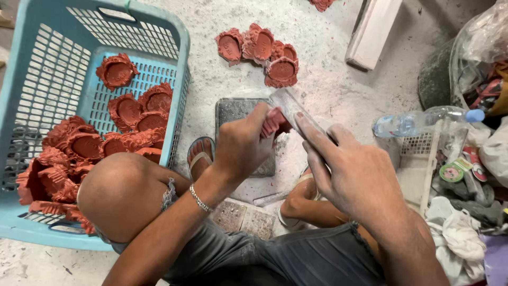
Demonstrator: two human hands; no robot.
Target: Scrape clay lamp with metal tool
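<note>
My left hand [244, 143] grips a small red-brown clay piece [273, 122], held over a grey stone slab [235, 110] on the dusty floor. My right hand [349, 172] holds a flat grey scraping tool [290, 104], its blade laid against the clay piece. A silver bracelet circles my left wrist. To the left, a light blue plastic basket [47, 79] holds several similar red clay pieces [127, 111]. Several more clay pieces [262, 50] lie in a cluster on the floor beyond the slab.
My knees and sandalled feet [201, 153] frame the slab. A clear plastic bottle with a blue cap [423, 121] lies at right beside bags, rags [455, 233] and clutter. A white block [373, 29] lies at the top. Small tiles [243, 217] sit between my legs.
</note>
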